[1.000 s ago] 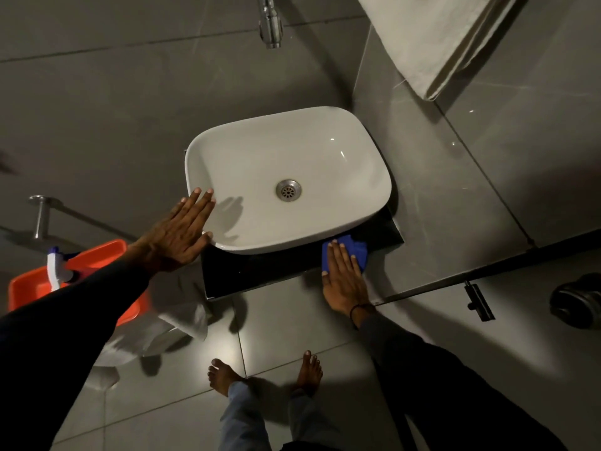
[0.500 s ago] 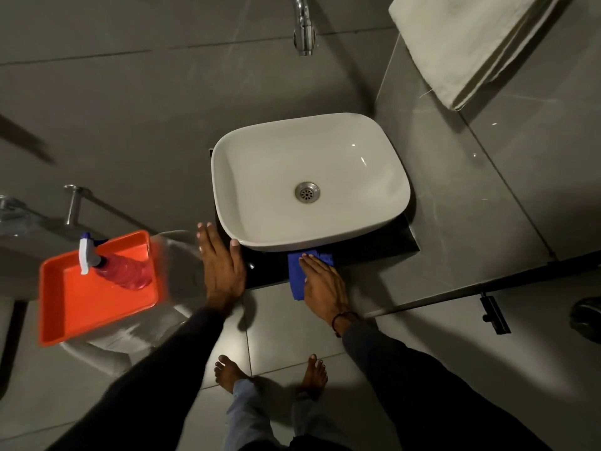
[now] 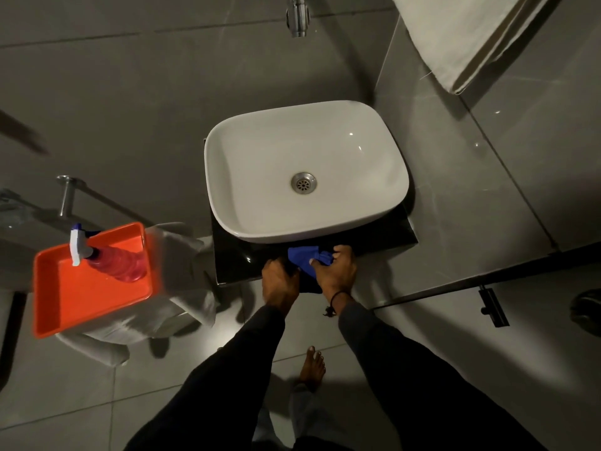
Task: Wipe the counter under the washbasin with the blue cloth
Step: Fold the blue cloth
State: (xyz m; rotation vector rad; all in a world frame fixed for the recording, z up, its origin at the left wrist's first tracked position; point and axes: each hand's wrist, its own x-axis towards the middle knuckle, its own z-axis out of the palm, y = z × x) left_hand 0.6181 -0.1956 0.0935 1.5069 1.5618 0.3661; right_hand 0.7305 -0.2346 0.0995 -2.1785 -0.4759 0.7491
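The white washbasin (image 3: 305, 170) sits on a black glossy counter (image 3: 237, 258). A blue cloth (image 3: 302, 257) lies bunched on the counter's front strip, just below the basin's front rim. My right hand (image 3: 335, 271) is closed on the cloth's right part, with blue folds showing between its fingers. My left hand (image 3: 279, 283) is right beside it at the counter's front edge, fingers curled onto the cloth's lower left edge. Both wrists hang over the front edge of the counter.
An orange tray (image 3: 91, 288) with a pink spray bottle (image 3: 113, 258) rests on a white fixture at the left. A chrome tap (image 3: 297, 17) juts from the wall above the basin. A white towel (image 3: 461, 37) hangs top right. A glass partition stands to the right.
My left hand left the basin's side and slid right along the counter edge to meet the cloth. The cloth went from flat under my right palm to bunched in my fingers.
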